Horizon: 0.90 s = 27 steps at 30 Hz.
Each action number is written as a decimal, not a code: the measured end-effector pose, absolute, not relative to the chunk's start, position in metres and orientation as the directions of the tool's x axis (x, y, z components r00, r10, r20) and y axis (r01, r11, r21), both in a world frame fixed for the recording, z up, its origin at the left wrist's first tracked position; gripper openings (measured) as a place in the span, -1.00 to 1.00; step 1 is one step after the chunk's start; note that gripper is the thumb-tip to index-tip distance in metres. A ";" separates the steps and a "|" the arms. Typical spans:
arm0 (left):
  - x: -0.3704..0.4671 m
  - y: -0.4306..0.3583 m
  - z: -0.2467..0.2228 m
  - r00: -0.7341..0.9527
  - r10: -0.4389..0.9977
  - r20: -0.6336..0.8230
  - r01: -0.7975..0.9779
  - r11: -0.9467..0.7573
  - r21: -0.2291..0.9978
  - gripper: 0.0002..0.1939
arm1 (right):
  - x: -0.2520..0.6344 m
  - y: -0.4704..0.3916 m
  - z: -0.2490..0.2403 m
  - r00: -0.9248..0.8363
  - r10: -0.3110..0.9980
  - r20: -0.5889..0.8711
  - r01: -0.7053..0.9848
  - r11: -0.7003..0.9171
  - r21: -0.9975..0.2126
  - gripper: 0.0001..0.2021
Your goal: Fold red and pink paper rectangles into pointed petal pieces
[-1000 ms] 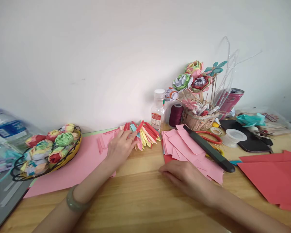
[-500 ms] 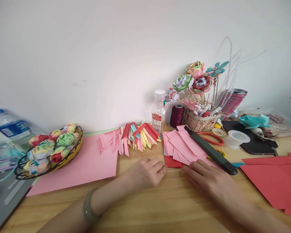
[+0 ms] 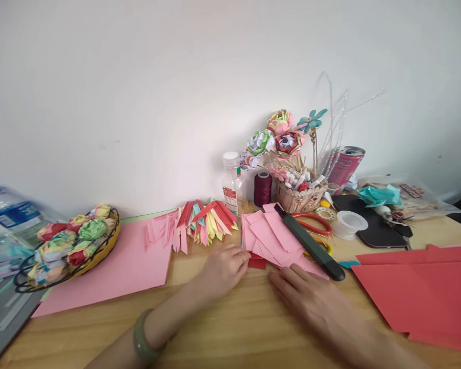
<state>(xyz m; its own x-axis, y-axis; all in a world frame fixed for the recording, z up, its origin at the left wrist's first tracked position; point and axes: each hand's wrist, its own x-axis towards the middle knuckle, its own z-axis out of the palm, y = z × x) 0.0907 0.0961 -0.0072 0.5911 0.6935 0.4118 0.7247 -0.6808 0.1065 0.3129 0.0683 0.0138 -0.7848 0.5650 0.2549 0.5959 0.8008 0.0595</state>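
My left hand (image 3: 223,270), with a green bangle (image 3: 145,335) on the wrist, rests at the left edge of a small red paper (image 3: 257,261). Its fingers are curled together, and what they hold, if anything, is hidden. My right hand (image 3: 307,297) lies palm down on the table at the near edge of the pink paper pieces (image 3: 280,230), its fingers bent and close together; nothing shows in it. A dark green cutter (image 3: 311,243) lies across the pink pieces. Folded coloured strips (image 3: 205,220) lie in a pile behind my left hand.
Left: a basket of paper flowers (image 3: 113,246) on a pink sheet (image 3: 138,266), and a water bottle (image 3: 13,210). Back: a small bottle (image 3: 230,187), purple thread (image 3: 262,189), a flower basket (image 3: 297,199). Right: scissors (image 3: 313,223), clear spool (image 3: 349,224), pink can (image 3: 346,166), red sheets (image 3: 418,287).
The view has swung right, so the objects appear farther left. My left hand has moved up against the red paper's edge. My right hand stays by the pink pieces.
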 end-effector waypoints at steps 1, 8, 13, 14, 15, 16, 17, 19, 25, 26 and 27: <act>0.091 0.094 -0.007 0.562 0.702 0.437 0.730 -0.670 0.137 -0.77 | 0.314 0.066 0.013 -0.790 0.563 0.241 0.592 0.804 0.063 -0.75; 0.094 0.064 -0.007 0.482 0.728 0.487 0.791 -0.601 0.115 -0.76 | 0.322 0.058 -0.003 -0.781 0.537 0.320 0.583 0.810 0.064 -0.71; 0.098 0.052 -0.009 0.346 0.823 0.450 0.833 -0.490 0.255 -0.82 | 0.318 0.056 -0.014 -0.799 0.478 0.366 0.546 0.831 0.106 -0.59; 0.099 0.051 -0.009 0.324 0.837 0.440 0.839 -0.470 0.276 -0.84 | 0.317 0.058 -0.016 -0.801 0.457 0.388 0.531 0.841 0.106 -0.57; 0.100 0.051 -0.009 0.309 0.848 0.430 0.843 -0.453 0.289 -0.84 | 0.315 0.061 -0.017 -0.803 0.436 0.407 0.514 0.851 0.102 -0.57; 0.100 0.051 -0.008 0.304 0.856 0.418 0.846 -0.444 0.295 -0.84 | 0.314 0.065 -0.019 -0.806 0.416 0.421 0.496 0.863 0.096 -0.57; 0.101 0.051 -0.008 0.306 0.861 0.406 0.846 -0.441 0.299 -0.84 | 0.313 0.070 -0.020 -0.811 0.402 0.426 0.480 0.873 0.089 -0.58; 0.102 0.050 -0.006 0.318 0.868 0.381 0.839 -0.444 0.313 -0.83 | 0.311 0.078 -0.023 -0.821 0.400 0.408 0.465 0.883 0.068 -0.59; 0.097 0.039 0.003 0.353 0.900 0.254 0.803 -0.431 0.412 -0.79 | 0.313 0.086 -0.024 -0.800 0.474 0.368 0.513 0.858 0.008 -0.64; 0.094 0.036 0.006 0.363 0.898 0.249 0.784 -0.439 0.439 -0.78 | 0.313 0.085 -0.024 -0.798 0.477 0.368 0.515 0.857 0.008 -0.64; 0.090 0.033 0.009 0.380 0.890 0.251 0.758 -0.455 0.467 -0.78 | 0.314 0.085 -0.024 -0.798 0.476 0.368 0.515 0.857 0.009 -0.63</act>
<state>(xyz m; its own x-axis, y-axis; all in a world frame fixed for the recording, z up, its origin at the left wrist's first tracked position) 0.0899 0.0333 0.0094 0.3795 0.8904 0.2512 0.7581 -0.4549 0.4672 0.3136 0.0850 -0.0238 -0.7985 0.4762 0.3683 0.5152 0.8570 0.0089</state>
